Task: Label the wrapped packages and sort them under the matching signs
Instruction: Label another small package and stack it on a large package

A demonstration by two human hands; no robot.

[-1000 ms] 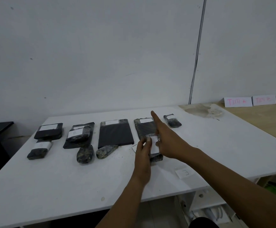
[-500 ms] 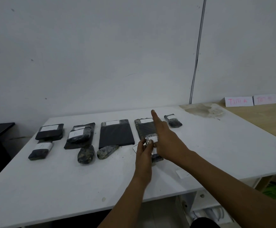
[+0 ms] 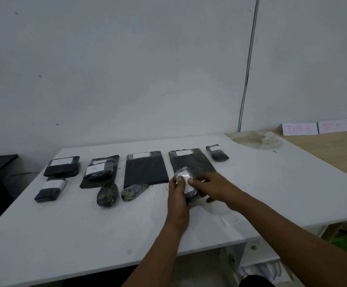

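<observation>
A small dark wrapped package (image 3: 189, 196) with a white label (image 3: 182, 175) is held just above the white table (image 3: 272, 183), in front of a flat dark package (image 3: 191, 161). My left hand (image 3: 177, 192) grips its left side, thumb on the label. My right hand (image 3: 212, 187) holds its right side, with a fingertip pressing the label's edge. Labelled packages lie in a row: one at far left (image 3: 62, 166), a stacked pair (image 3: 100, 170), a flat black one (image 3: 144, 168), a small one at right (image 3: 217, 153).
In front of the row lie a small labelled package (image 3: 49, 189) and two bare wrapped lumps (image 3: 107, 196) (image 3: 134, 191). A loose paper label (image 3: 231, 219) lies near the table's front edge. Pink-lettered signs (image 3: 300, 128) (image 3: 333, 126) stand on the wooden bench at far right.
My right hand's raised index finger has come down onto the label, and the hand has closed round the package. The left hand keeps its hold.
</observation>
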